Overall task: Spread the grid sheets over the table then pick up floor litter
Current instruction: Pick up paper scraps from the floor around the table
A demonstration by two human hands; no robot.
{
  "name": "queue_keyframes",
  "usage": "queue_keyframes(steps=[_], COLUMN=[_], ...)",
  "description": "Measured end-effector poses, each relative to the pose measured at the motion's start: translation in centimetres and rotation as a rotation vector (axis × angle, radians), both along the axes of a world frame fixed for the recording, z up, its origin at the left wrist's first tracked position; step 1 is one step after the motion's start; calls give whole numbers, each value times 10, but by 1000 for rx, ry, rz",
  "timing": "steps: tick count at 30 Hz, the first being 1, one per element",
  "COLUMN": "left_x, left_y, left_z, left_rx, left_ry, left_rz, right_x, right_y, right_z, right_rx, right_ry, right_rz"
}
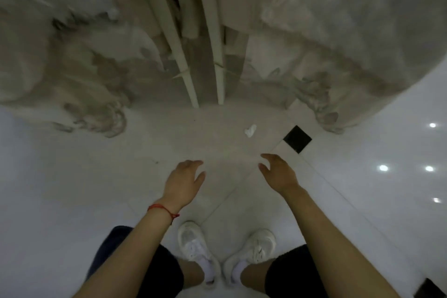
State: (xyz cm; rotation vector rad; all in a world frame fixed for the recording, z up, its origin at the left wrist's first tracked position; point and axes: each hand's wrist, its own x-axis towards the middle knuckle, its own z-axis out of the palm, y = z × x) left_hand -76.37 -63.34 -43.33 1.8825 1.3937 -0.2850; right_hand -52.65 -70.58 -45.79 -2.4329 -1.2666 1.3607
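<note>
A small crumpled white piece of litter [250, 130] lies on the pale tiled floor [72, 189], just ahead of my hands. My left hand [182, 182], with a red string on the wrist, hangs open over the floor with nothing in it. My right hand [278, 172] is also open and empty, fingers apart, a little below and right of the litter. Translucent sheets [338, 31] drape down from above on both sides and reach the floor.
White table legs [183, 63] stand between the hanging sheets, straight ahead. A black inset tile [297, 139] sits right of the litter. My white shoes [193, 247] are below my hands. Ceiling lights reflect on the glossy floor at right.
</note>
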Motion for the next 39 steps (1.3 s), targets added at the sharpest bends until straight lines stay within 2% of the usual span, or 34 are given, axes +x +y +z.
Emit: queue_keyframes(steps=[10, 15, 19, 22, 27, 35, 39], left_x=[15, 13, 6, -1, -7, -36, -54], left_y=[-7, -12, -19, -27, -29, -17, -26], left_z=[-215, -287, -318, -322, -290, -189, -128], left_rx=[5, 99, 122, 133, 103, 133, 124], left_ry=[-12, -65, -86, -97, -109, -89, -110], left_rz=[77, 146, 212, 257, 261, 307, 397], right_x=[31, 40, 45, 33, 12, -66, -97], right_y=[61, 100, 116, 113, 93, 68, 43], right_z=[-233, -323, -362, -363, -332, -203, -139], right_rx=[-18, 75, 176, 246, 254, 456, 468], right_ry=[-162, -280, -423, -456, -346, -126, -37], right_rz=[61, 99, 151, 150, 191, 121, 58])
